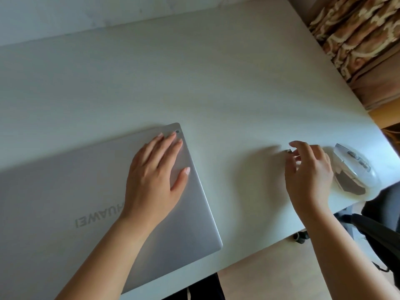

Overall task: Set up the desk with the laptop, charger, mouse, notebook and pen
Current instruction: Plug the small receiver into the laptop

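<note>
A silver laptop (71,191) lies with its lid down on the white desk (194,83), at the lower left. My left hand (155,174) rests flat on the lid near its far right corner, fingers spread. My right hand (307,169) hovers over the desk to the right of the laptop and pinches a small dark USB dongle (289,151) between thumb and fingertips. A white mouse (355,169) with grey side panels lies just right of that hand, close to the desk's right edge. No charger, notebook or pen shows in this view.
The desk's right edge runs diagonally, with a patterned brown fabric (357,33) beyond it at top right. A black office chair (381,230) stands below the desk's near edge at lower right, over a light wooden floor (270,276). A pale wall borders the desk's far side.
</note>
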